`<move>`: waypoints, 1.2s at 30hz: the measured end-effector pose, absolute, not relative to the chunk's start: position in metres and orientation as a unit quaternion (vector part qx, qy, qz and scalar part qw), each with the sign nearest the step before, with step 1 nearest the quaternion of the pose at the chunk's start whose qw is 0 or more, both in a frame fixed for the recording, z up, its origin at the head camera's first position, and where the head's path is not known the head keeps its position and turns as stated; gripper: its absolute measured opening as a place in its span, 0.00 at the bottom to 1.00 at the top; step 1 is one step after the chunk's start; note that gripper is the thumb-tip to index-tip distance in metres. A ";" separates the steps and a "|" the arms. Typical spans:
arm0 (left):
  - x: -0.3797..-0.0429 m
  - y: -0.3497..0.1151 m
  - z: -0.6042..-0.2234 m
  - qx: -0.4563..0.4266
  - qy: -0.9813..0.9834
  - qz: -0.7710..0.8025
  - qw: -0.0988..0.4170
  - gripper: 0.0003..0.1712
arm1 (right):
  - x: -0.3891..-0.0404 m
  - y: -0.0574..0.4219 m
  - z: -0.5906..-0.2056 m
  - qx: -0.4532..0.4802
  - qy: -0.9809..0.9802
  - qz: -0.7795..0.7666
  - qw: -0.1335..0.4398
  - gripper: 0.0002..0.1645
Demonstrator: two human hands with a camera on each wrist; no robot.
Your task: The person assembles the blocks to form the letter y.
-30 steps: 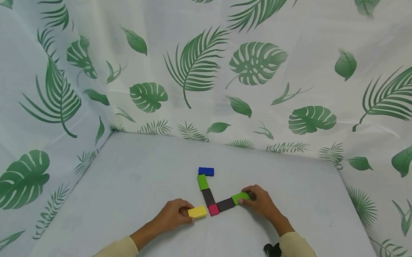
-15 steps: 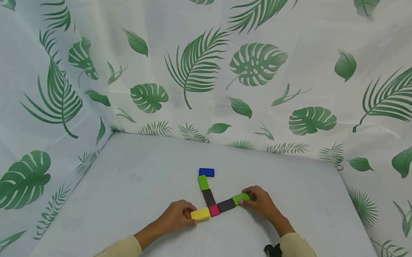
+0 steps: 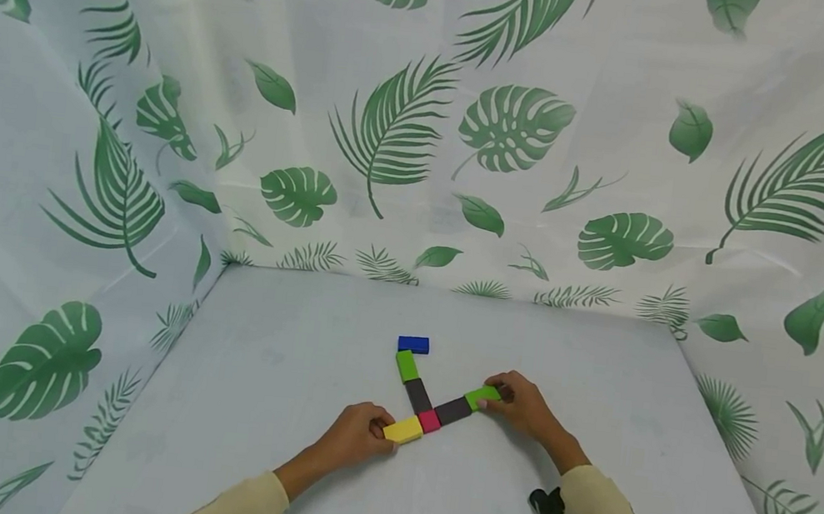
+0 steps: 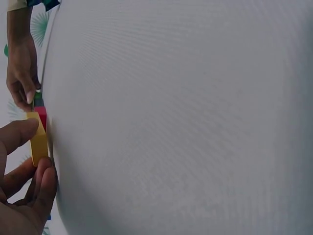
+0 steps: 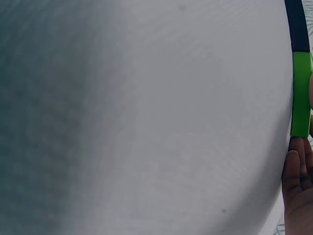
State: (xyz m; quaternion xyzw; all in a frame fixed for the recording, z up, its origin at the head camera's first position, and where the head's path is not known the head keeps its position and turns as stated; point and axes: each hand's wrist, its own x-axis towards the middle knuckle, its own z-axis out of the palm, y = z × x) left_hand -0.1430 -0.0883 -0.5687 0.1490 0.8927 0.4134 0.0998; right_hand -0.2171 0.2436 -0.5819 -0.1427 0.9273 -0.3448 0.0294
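Left hand: mine [image 3: 360, 436], thumb and fingers pinching the outer end of the yellow block

Yellow block [image 3: 404, 430]: likely light, stiff and hard to break; smooth faces may slip under a loose pinch, so I would take it by opposite sides at the outer end; it lies just right of my left palm, inner end against the red block

Blue block [image 3: 414, 344]: beyond both hands, ahead of the yellow block, lying crosswise and held by neither; probably best lifted by its long sides

Far green block [image 3: 407, 366]: below the blue one, slightly slanted; whether the two touch, I cannot tell

Far dark block [image 3: 417, 396]: continues the slanted arm down to the red block

Red block [image 3: 429, 421]: shortest piece, at the junction between my hands; its small faces probably suit a fingertip hold

Near dark block [image 3: 453, 411]: runs from the red block toward my right hand

Right green block [image 3: 480, 396]: likely light and rigid, easily nudged askew; end to end with the near dark block

Right hand: mine [image 3: 523, 404], grasping the right green block by its outer end
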 end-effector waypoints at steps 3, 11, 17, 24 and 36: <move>-0.143 -0.088 -0.569 0.146 0.895 0.410 0.101 0.18 | -0.217 0.244 -0.582 -0.142 0.927 -0.345 0.031 0.23; -0.142 -0.085 -0.573 0.140 0.905 0.391 0.089 0.18 | -0.217 0.243 -0.580 -0.134 0.929 -0.343 0.041 0.24; -0.142 -0.084 -0.575 0.138 0.910 0.383 0.070 0.18 | -0.217 0.243 -0.579 -0.133 0.927 -0.348 0.041 0.24; -0.143 -0.084 -0.578 0.138 0.913 0.378 0.071 0.19 | -0.218 0.243 -0.582 -0.136 0.928 -0.346 0.039 0.24; -0.144 -0.083 -0.578 0.145 0.911 0.379 0.069 0.19 | -0.218 0.243 -0.582 -0.140 0.927 -0.346 0.033 0.23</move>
